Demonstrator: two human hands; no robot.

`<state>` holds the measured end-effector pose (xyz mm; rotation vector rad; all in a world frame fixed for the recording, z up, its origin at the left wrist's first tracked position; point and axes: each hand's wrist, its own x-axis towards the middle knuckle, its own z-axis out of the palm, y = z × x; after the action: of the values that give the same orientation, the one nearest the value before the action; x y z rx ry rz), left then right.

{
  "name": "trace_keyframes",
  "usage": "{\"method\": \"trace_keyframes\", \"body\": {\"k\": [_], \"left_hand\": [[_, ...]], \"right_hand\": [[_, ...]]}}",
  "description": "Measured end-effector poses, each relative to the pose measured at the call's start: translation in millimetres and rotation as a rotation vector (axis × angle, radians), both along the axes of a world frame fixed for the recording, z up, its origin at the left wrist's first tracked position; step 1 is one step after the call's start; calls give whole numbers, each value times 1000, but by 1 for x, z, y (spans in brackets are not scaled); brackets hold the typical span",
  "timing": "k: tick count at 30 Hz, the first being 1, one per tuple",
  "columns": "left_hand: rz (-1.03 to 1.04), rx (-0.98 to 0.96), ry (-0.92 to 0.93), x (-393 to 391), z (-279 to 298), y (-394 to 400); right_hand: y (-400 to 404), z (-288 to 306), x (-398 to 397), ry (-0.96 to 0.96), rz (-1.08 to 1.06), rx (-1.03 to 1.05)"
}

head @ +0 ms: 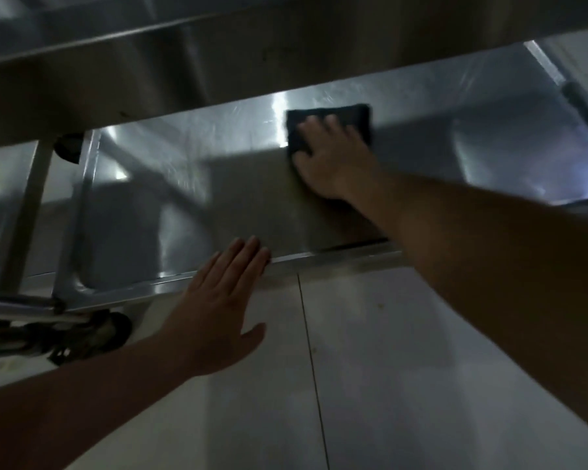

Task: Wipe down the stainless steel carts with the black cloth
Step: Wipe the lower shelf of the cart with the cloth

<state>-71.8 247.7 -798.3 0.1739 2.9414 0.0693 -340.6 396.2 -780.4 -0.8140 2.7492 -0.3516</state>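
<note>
1. Lower left: a caster wheel point(116, 329) under the cart's shelf point(218, 198).
2. Centre: the left hand point(218, 310), fingers straight, touches the shelf's front rim.
3. Upper right of centre: the right hand point(333, 157) presses the black cloth point(330, 113) flat on the shelf, fingers spread.

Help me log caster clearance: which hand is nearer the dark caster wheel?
Left. The left hand rests on the shelf's front rim, just right of the dark caster wheel; the right hand presses the black cloth farther away.

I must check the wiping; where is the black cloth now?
In the head view the cloth lies upper centre-right on the cart's lower shelf, pressed flat under the right hand.
</note>
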Motion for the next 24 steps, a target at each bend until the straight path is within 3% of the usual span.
{"method": "trace_keyframes", "body": {"k": [3, 6, 8, 13, 15, 18, 21, 24], "left_hand": [[-10, -5, 7, 1, -2, -4], [-21, 18, 40, 2, -5, -5], [-28, 29, 63, 3, -7, -5], [-11, 22, 57, 1, -9, -2], [-11, 26, 50, 2, -9, -2], [-6, 48, 55, 1, -8, -3], [-24, 70, 40, 2, -8, -5], [-55, 117, 8, 1, -7, -10]], "right_hand": [[-36, 0, 34, -14, 227, 15], [-13, 1, 27, 0, 251, 14], [27, 4, 9, 15, 114, 3], [174, 5, -21, 37, -496, 34], [187, 0, -17, -5, -650, 48], [140, -5, 3, -51, -763, 25], [54, -11, 43, -36, -615, -6], [-27, -14, 95, -8, -140, 6]]}}
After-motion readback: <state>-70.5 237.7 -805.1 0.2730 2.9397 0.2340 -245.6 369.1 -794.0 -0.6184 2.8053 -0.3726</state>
